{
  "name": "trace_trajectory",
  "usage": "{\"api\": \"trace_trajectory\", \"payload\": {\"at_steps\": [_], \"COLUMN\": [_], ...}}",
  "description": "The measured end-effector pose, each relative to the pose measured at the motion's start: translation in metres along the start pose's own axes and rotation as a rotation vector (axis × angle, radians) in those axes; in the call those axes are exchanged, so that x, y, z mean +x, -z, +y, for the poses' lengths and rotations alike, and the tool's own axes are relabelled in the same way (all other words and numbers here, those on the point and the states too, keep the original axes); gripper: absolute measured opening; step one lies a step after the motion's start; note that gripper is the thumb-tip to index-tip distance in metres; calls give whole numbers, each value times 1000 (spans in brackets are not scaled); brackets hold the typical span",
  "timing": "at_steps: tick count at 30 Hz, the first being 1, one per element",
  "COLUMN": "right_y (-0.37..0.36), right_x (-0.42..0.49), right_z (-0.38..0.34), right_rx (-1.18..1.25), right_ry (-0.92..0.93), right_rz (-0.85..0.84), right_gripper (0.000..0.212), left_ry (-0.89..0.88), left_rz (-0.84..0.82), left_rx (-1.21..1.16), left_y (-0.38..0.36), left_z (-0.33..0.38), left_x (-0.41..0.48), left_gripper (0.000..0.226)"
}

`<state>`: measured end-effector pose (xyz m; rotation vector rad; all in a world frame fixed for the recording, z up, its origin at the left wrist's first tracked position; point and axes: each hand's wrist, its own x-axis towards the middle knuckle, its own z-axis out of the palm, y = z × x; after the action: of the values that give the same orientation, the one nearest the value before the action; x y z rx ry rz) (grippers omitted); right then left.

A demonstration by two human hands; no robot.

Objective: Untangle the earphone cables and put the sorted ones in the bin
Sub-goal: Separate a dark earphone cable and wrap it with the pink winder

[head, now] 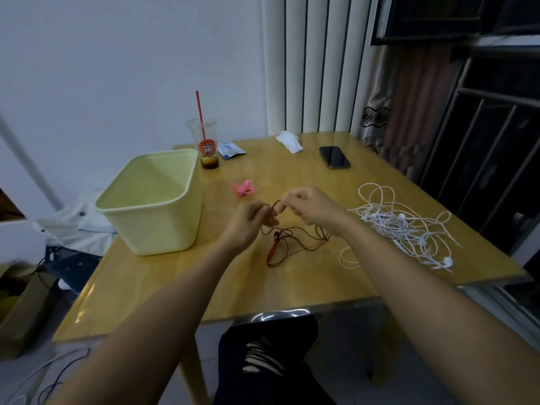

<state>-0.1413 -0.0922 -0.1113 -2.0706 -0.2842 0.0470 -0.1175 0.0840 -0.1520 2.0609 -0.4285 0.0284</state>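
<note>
A dark red earphone cable (292,241) lies in loose loops on the wooden table (263,287), its upper end lifted. My left hand (251,220) and my right hand (309,209) both pinch that raised end, close together above the table's middle. To the right lies a tangled heap of white earphone cables (403,226), apart from both hands. A pale green bin (155,203) stands at the table's left side, with nothing visible inside.
A pink cable bundle (245,188) lies behind my hands. A plastic cup with a red straw (206,144), a small packet (229,149), a crumpled tissue (289,141) and a black phone (334,157) sit along the far edge. Window bars stand right.
</note>
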Motion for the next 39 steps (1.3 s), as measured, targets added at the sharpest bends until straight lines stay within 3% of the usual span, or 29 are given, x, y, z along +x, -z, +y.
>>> {"api": "trace_trajectory", "payload": {"at_steps": [2,5,7,9,10,12,14,15,17,19,22,24,26,29,31,33,36,39], "right_y": [7,2,-5,-9,-11,-11,-7,-3,6,7,-4,-12,-15,-12,-6,3,12,5], "right_x": [10,16,12,3,-1,-4,-4,-2,6,12,14,9,2,-5,-6,-4,0,1], "right_z": [6,18,19,13,9,4,-3,-6,-5,3,19,21,18,13,8,5,7,16], "right_rx": [32,-93,-206,-264,-281,-283,-151,-46,65,-11,-182,-183,-142,-23,55,121,121,66], "right_ry": [37,-9,-57,-102,-111,-51,24,40,86,84,-27,-58,-87,-117,-88,-46,36,90], "right_rz": [225,276,121,-195,-336,-422,-243,-100,163,285,103,-126,-298,-378,-330,-186,45,145], "right_gripper": [29,31,31,30,31,29,28,29,31,29,29,29,28,28,27,27,28,21], "left_ry": [118,157,143,138,117,51,-58,-53,67,164,209,179,91,-103,-149,-110,87,180], "left_rz": [-149,-182,-93,41,113,238,202,134,9,-56,-76,4,127,261,241,140,-52,-133], "left_rx": [-200,-632,-908,-1078,-1037,-551,36,109,-152,-538,-1054,-1207,-1051,-286,111,239,-220,-787], "left_y": [-2,-4,-6,-9,-10,-10,-6,-4,-2,-2,-7,-11,-14,-12,-11,-9,-7,-9], "left_z": [2,10,19,29,30,26,18,16,18,25,40,47,47,38,32,28,31,40], "left_x": [-5,-5,0,4,5,6,2,-1,-8,-10,-6,-2,-1,-2,-4,-7,-13,-15], "left_gripper": [33,33,29,26,26,28,28,31,35,35,32,28,28,29,27,29,35,37]}}
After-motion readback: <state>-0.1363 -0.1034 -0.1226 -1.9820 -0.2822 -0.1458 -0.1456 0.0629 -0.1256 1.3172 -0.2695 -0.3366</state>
